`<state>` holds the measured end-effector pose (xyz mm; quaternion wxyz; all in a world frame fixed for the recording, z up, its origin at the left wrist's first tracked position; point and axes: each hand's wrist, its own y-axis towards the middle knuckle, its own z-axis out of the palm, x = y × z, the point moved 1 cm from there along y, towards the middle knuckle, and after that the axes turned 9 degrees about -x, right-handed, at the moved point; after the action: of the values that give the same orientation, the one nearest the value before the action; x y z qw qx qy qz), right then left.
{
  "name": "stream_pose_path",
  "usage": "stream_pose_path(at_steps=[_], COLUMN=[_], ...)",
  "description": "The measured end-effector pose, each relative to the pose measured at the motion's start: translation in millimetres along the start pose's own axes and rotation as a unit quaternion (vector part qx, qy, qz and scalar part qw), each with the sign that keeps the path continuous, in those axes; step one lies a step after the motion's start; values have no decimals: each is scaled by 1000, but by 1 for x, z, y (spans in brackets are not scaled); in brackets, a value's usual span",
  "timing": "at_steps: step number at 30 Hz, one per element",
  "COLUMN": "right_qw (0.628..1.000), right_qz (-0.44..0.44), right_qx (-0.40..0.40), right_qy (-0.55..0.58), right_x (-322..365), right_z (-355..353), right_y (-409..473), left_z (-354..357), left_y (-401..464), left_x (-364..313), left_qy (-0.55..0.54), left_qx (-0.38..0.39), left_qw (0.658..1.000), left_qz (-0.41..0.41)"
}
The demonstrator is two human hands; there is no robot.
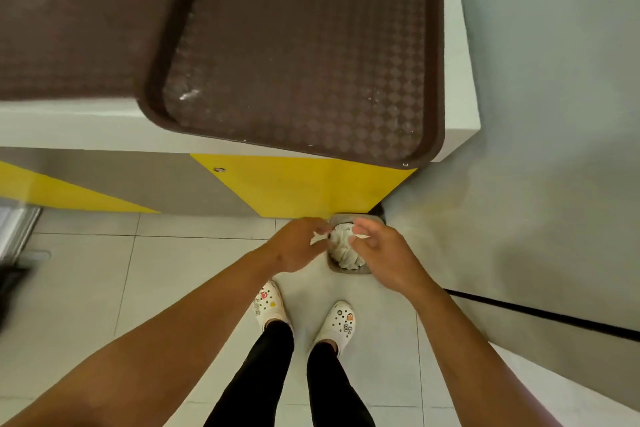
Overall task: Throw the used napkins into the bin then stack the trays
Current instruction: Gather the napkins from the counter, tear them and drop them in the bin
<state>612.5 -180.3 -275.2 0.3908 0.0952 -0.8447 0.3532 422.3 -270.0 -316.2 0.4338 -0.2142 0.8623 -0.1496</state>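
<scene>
A small grey bin (349, 270) stands on the floor at the foot of the yellow counter corner, filled with crumpled white napkins (341, 248). My left hand (299, 244) hovers at the bin's left rim and my right hand (382, 255) over its right side. The fingers of both are loosely curled, and I see nothing gripped in either. Two brown textured trays lie on the white counter above: the right tray (304, 45) overlaps the left tray (69, 17) and juts over the counter's front edge.
The white counter (460, 80) has a yellow and grey front panel (294, 187). A grey wall (554, 114) closes the right side. My feet in white clogs (304, 315) stand on the tiled floor just behind the bin.
</scene>
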Motion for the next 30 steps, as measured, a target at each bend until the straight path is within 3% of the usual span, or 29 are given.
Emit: stream_pose_path(at_steps=[7, 14, 20, 30], right_qw=[989, 963, 932, 917], right_qz=[-114, -225, -303, -338], right_qx=[75, 101, 90, 84], right_qy=[-63, -110, -178, -195], right_x=[139, 271, 370, 476], right_z=[-23, -7, 19, 54], right_y=[-76, -120, -120, -75], left_z=[-124, -237, -333, -460], left_y=[-102, -183, -204, -201], left_x=[-43, -53, -40, 9], left_qy=[-53, -107, -126, -100], left_qx=[-124, -221, -280, -326], left_qw=[990, 967, 948, 936], left_qz=[47, 67, 86, 88])
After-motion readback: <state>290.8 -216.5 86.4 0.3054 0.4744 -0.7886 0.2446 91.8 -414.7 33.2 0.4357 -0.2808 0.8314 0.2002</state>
